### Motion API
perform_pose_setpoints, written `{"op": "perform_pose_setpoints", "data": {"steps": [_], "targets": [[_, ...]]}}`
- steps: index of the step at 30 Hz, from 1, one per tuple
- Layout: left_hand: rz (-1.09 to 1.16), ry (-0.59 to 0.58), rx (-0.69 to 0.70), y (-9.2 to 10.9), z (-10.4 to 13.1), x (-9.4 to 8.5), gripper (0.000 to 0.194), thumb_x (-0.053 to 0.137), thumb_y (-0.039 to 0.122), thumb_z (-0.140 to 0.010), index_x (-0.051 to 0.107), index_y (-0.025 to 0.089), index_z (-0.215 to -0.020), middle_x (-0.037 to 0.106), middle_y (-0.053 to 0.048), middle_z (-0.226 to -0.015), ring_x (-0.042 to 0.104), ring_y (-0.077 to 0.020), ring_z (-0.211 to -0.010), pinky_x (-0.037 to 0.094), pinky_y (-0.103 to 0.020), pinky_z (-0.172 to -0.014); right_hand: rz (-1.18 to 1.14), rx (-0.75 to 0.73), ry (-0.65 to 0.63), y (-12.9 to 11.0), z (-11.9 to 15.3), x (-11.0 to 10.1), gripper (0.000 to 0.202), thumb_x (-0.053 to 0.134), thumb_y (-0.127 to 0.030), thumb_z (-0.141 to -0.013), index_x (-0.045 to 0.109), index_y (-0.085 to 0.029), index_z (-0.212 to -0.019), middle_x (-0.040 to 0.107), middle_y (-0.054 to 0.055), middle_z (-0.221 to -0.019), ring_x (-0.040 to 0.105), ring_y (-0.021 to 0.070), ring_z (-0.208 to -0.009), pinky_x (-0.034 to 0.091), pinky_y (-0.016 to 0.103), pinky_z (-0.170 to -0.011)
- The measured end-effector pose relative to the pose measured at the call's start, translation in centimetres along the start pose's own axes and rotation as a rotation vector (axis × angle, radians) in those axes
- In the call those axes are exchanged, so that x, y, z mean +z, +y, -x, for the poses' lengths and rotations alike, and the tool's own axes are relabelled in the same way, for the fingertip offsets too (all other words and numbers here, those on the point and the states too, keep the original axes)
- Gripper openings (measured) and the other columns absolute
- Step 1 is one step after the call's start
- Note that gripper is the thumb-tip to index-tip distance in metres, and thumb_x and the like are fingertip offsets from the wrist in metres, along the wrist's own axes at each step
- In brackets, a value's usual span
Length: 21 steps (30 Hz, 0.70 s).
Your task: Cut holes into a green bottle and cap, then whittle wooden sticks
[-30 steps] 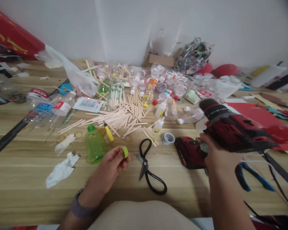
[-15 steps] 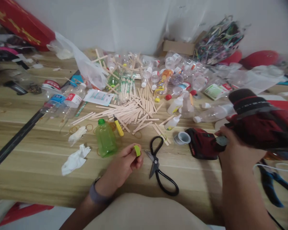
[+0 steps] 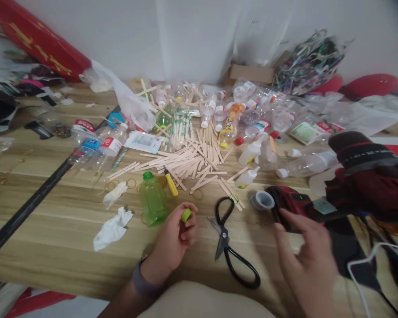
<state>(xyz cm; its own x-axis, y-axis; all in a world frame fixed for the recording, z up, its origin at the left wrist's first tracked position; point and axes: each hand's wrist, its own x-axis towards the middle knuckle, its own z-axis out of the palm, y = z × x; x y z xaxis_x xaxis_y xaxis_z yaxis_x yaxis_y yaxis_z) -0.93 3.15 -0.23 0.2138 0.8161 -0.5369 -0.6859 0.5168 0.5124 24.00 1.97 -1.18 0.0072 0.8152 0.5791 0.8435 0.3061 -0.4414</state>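
Note:
Between the thumb and fingers of my left hand (image 3: 172, 238) is a small yellow-green bottle cap (image 3: 186, 215). Just left of that hand a green plastic bottle (image 3: 153, 201) stands upright with a green top. My right hand (image 3: 308, 260) is blurred, its fingers spread and holding nothing, close to the battery base of a red and black power drill (image 3: 361, 185). The drill rests on the table. A small clear plastic cup (image 3: 264, 201) sits beside the drill's base. Black-handled scissors (image 3: 224, 236) lie partly spread between my hands.
Wooden craft sticks (image 3: 185, 163) are heaped mid-table, with a yellow-handled screwdriver (image 3: 170, 183) at their edge. Many clear bottles (image 3: 245, 128) crowd the back. Crumpled tissue (image 3: 112, 229) and a long black strip (image 3: 29, 203) are on the left. A white cable (image 3: 354, 265) runs at right.
My right hand has let go of the drill's handle and moved down and left, with its fingers now spread. My left hand still has the cap. The view has shifted slightly.

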Motion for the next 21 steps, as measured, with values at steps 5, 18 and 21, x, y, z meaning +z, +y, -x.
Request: {"op": "perform_pose_setpoints", "data": {"steps": [5,18,21], "targets": [[0.061,-0.015,-0.076,0.0,-0.1,-0.1,0.036,0.064,0.049,-0.07,0.042,0.02,-0.074,0.03,0.011,-0.051,0.014,-0.0021,-0.036,0.004,-0.018,-0.039,-0.122,-0.248,-0.387,-3.8,-6.1,5.1,0.023,0.043,-0.024,-0.095,0.063,-0.018,-0.103,0.061,0.009,-0.1,0.057,0.0188,-0.095,0.046,0.03,-0.082],[0.125,-0.017,-0.256,-0.7,-0.9,-0.7,0.03,0.058,0.044,-0.066,0.041,0.022,-0.077,0.026,0.012,-0.043,0.011,-0.0035,-0.034,0.0,-0.02,-0.039,0.395,-0.035,-0.635,-5.8,-17.5,16.5,0.021,0.056,-0.03,-0.095,0.062,-0.011,-0.102,0.06,0.009,-0.106,0.058,0.0195,-0.099,0.048,0.039,-0.088],[0.127,-0.053,-0.296,-0.9,-1.2,-0.8,0.03,0.058,0.045,-0.066,0.039,0.022,-0.074,0.025,0.012,-0.041,0.009,-0.004,-0.034,-0.001,-0.021,-0.038,0.482,-0.037,-0.68,-5.1,-16.4,16.0,0.021,0.058,-0.029,-0.094,0.062,-0.01,-0.101,0.06,0.009,-0.105,0.057,0.0199,-0.1,0.047,0.039,-0.09]]}}
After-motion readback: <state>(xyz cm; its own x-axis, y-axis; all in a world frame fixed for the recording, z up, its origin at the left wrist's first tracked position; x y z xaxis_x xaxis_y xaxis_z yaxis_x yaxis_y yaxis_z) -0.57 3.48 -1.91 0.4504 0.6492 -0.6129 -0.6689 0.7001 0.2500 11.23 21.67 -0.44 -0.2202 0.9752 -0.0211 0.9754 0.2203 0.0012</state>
